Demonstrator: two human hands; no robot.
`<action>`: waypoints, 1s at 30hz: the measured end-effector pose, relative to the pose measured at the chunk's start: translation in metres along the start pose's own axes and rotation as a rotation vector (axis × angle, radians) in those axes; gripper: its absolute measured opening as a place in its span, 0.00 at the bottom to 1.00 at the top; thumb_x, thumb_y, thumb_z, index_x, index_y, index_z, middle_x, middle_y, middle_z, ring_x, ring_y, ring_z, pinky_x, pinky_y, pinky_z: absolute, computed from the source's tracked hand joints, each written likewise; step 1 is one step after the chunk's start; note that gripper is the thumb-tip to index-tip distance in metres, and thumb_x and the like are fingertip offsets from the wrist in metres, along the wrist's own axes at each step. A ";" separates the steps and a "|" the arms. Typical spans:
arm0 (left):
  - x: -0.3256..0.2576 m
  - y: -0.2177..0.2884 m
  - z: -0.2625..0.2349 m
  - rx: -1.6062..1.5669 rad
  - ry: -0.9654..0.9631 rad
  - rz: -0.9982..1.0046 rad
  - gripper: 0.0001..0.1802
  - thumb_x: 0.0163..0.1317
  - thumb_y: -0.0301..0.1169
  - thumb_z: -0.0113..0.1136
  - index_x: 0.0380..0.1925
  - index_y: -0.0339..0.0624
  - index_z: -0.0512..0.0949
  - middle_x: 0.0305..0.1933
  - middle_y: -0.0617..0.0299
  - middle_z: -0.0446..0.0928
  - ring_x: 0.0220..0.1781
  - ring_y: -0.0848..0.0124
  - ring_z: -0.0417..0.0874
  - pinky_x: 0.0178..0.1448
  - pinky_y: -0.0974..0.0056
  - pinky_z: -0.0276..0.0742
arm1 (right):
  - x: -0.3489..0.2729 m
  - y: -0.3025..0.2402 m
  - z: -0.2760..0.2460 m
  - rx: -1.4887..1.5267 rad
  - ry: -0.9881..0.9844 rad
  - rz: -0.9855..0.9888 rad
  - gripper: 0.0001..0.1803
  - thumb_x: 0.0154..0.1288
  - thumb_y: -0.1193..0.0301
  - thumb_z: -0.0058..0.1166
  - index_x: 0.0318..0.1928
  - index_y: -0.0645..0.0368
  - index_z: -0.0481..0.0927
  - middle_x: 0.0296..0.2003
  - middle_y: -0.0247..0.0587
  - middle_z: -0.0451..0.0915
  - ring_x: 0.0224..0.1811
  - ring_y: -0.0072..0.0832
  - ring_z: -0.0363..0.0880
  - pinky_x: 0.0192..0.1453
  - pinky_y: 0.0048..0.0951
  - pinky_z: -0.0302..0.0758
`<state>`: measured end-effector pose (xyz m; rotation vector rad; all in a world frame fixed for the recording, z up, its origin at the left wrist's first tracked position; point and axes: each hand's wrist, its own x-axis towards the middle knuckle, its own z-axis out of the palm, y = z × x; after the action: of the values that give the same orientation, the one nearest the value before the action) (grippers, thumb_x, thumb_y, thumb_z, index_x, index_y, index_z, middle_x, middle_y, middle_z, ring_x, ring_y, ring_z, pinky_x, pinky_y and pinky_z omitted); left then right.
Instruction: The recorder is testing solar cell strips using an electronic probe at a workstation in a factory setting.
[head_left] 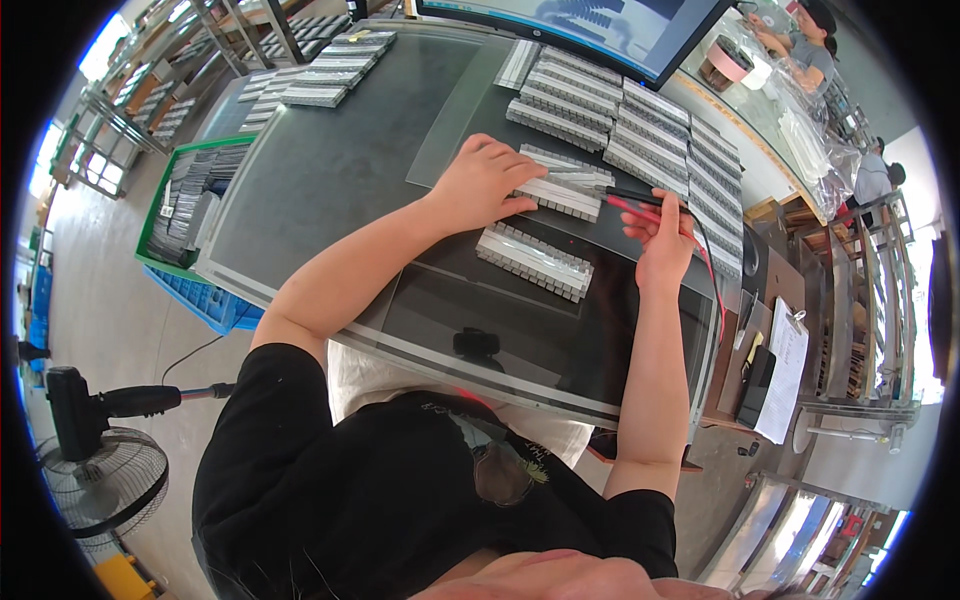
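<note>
My left hand is closed on the left end of a grey toothed strip, its thumb at the near edge and its fingers at the far edge. In my right hand are two pen-like test probes, a black probe and a red probe, held together like chopsticks. Their tips point left, at the strip's right end; contact is too small to tell. Another strip lies just behind, partly covered by the held one. Nearer me, a separate toothed strip rests on the dark glossy tabletop.
Rows of similar strips fill the back right, below a monitor. More strips lie back left. A green crate stands left of the table, a fan lower left. A red wire trails right; a clipboard lies beyond.
</note>
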<state>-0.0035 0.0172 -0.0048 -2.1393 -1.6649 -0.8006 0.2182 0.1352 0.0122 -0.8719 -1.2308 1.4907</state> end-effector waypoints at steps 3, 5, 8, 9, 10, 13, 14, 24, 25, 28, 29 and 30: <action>0.002 -0.002 -0.002 0.031 0.026 -0.009 0.21 0.50 0.42 0.61 0.44 0.49 0.74 0.43 0.66 0.76 0.46 0.68 0.74 0.57 0.59 0.59 | -0.001 0.000 0.000 0.032 0.031 -0.037 0.16 0.67 0.61 0.44 0.40 0.64 0.70 0.29 0.43 0.75 0.23 0.30 0.79 0.22 0.24 0.75; 0.003 -0.002 -0.002 0.048 0.075 -0.020 0.23 0.46 0.38 0.65 0.44 0.49 0.74 0.44 0.67 0.76 0.46 0.68 0.74 0.57 0.59 0.62 | -0.002 0.000 0.000 0.029 0.028 -0.032 0.16 0.67 0.61 0.44 0.40 0.64 0.70 0.29 0.43 0.75 0.23 0.30 0.79 0.22 0.24 0.75; 0.006 -0.003 -0.005 0.075 0.124 -0.056 0.22 0.46 0.38 0.65 0.44 0.49 0.74 0.43 0.68 0.76 0.46 0.68 0.74 0.57 0.59 0.62 | -0.003 -0.001 0.001 0.030 0.019 -0.028 0.16 0.66 0.61 0.45 0.40 0.64 0.70 0.29 0.43 0.74 0.22 0.30 0.79 0.22 0.24 0.75; 0.006 -0.005 -0.005 0.075 0.123 -0.057 0.22 0.46 0.38 0.65 0.44 0.49 0.74 0.43 0.68 0.76 0.46 0.68 0.74 0.57 0.59 0.62 | -0.004 -0.001 0.002 0.035 0.011 -0.027 0.16 0.66 0.61 0.45 0.40 0.64 0.70 0.28 0.43 0.74 0.22 0.30 0.79 0.21 0.24 0.74; 0.006 -0.007 -0.004 0.086 0.132 -0.073 0.22 0.46 0.38 0.65 0.44 0.49 0.74 0.43 0.67 0.77 0.45 0.68 0.75 0.56 0.59 0.62 | -0.004 -0.001 0.002 0.034 0.011 -0.027 0.16 0.66 0.61 0.45 0.40 0.64 0.70 0.28 0.43 0.74 0.22 0.30 0.79 0.21 0.24 0.74; 0.003 -0.013 -0.002 0.096 0.154 -0.092 0.22 0.47 0.40 0.64 0.44 0.49 0.74 0.42 0.67 0.77 0.45 0.68 0.75 0.56 0.59 0.62 | -0.005 -0.001 0.002 0.029 0.005 -0.029 0.16 0.66 0.61 0.45 0.40 0.64 0.70 0.28 0.42 0.74 0.22 0.30 0.79 0.21 0.24 0.74; 0.004 -0.013 -0.002 0.089 0.164 -0.091 0.22 0.48 0.41 0.63 0.44 0.49 0.74 0.41 0.67 0.77 0.44 0.69 0.75 0.56 0.60 0.61 | -0.005 -0.002 0.002 0.033 0.013 -0.029 0.16 0.66 0.61 0.45 0.40 0.64 0.70 0.28 0.42 0.74 0.22 0.30 0.79 0.21 0.24 0.74; -0.005 0.016 -0.004 -0.094 -0.014 -0.012 0.23 0.45 0.40 0.66 0.43 0.49 0.75 0.41 0.66 0.77 0.45 0.68 0.74 0.58 0.58 0.61 | -0.003 -0.004 -0.001 -0.121 -0.122 0.059 0.16 0.66 0.60 0.44 0.39 0.61 0.72 0.28 0.40 0.74 0.20 0.27 0.78 0.20 0.21 0.71; -0.005 0.017 -0.004 -0.096 -0.015 -0.011 0.23 0.45 0.40 0.66 0.43 0.49 0.75 0.41 0.66 0.77 0.45 0.68 0.74 0.58 0.58 0.61 | -0.005 -0.007 0.001 -0.150 -0.146 0.083 0.16 0.66 0.59 0.44 0.39 0.61 0.72 0.28 0.40 0.73 0.20 0.26 0.78 0.19 0.21 0.71; -0.006 0.017 -0.004 -0.080 -0.043 -0.035 0.23 0.46 0.41 0.65 0.43 0.49 0.75 0.40 0.67 0.77 0.46 0.68 0.74 0.58 0.58 0.61 | -0.002 -0.004 -0.002 -0.183 -0.181 0.110 0.17 0.66 0.59 0.45 0.39 0.63 0.72 0.27 0.41 0.73 0.21 0.26 0.79 0.20 0.20 0.71; -0.006 0.016 -0.003 -0.076 -0.049 -0.032 0.23 0.46 0.41 0.65 0.43 0.49 0.75 0.40 0.67 0.77 0.46 0.68 0.74 0.58 0.58 0.61 | -0.003 -0.003 -0.002 -0.183 -0.180 0.110 0.17 0.66 0.59 0.45 0.39 0.63 0.72 0.27 0.41 0.73 0.21 0.26 0.79 0.20 0.20 0.71; -0.006 0.016 -0.003 -0.072 -0.055 -0.028 0.23 0.46 0.41 0.65 0.43 0.49 0.75 0.40 0.67 0.77 0.46 0.68 0.74 0.58 0.58 0.60 | -0.003 -0.003 -0.002 -0.183 -0.187 0.111 0.18 0.66 0.58 0.45 0.39 0.63 0.72 0.28 0.41 0.73 0.22 0.26 0.79 0.20 0.20 0.72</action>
<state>0.0101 0.0065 -0.0050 -2.2095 -1.7221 -0.8293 0.2212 0.1332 0.0144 -0.9509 -1.4961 1.5949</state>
